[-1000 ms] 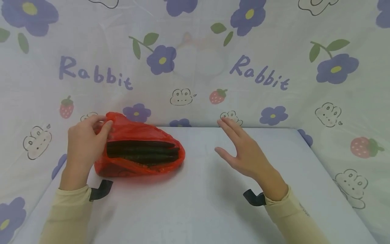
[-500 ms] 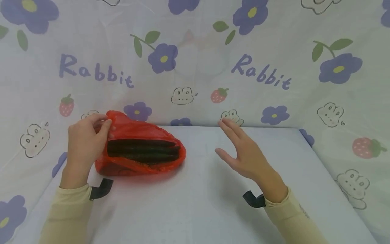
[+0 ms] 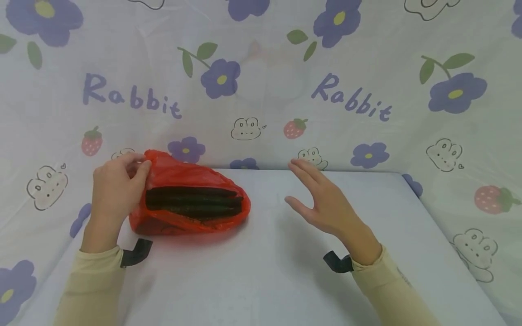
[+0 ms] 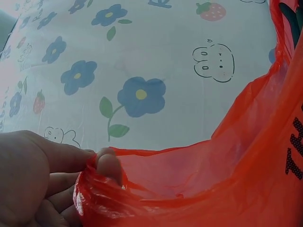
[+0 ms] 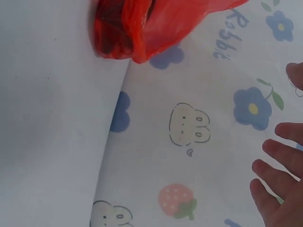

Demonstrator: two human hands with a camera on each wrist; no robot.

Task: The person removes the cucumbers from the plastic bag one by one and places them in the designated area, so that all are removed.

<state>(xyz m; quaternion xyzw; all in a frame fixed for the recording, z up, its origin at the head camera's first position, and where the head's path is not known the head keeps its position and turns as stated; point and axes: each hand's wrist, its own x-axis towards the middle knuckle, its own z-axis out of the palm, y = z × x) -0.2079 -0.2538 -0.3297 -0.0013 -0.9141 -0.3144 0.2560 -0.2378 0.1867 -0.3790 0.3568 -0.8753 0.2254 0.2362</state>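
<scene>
A red plastic bag lies on its side toward the left of the table, its mouth spread. Inside it, several long dark green things that look like cucumbers lie side by side. My left hand pinches the bag's upper left edge between thumb and fingers. The left wrist view shows the thin red film of the bag bunched at the fingertips. My right hand hovers over the right half of the table, fingers extended, apart from the bag. In the right wrist view the fingers are spread and hold nothing.
The white table reaches back to a hanging cloth printed with flowers, rabbits and strawberries. A black strap piece sticks out at the left wrist, another black piece at the right.
Hardly anything differs. The head view has shifted slightly, and my right hand has drifted a little to the left. My left hand keeps its pinch on the bag.
</scene>
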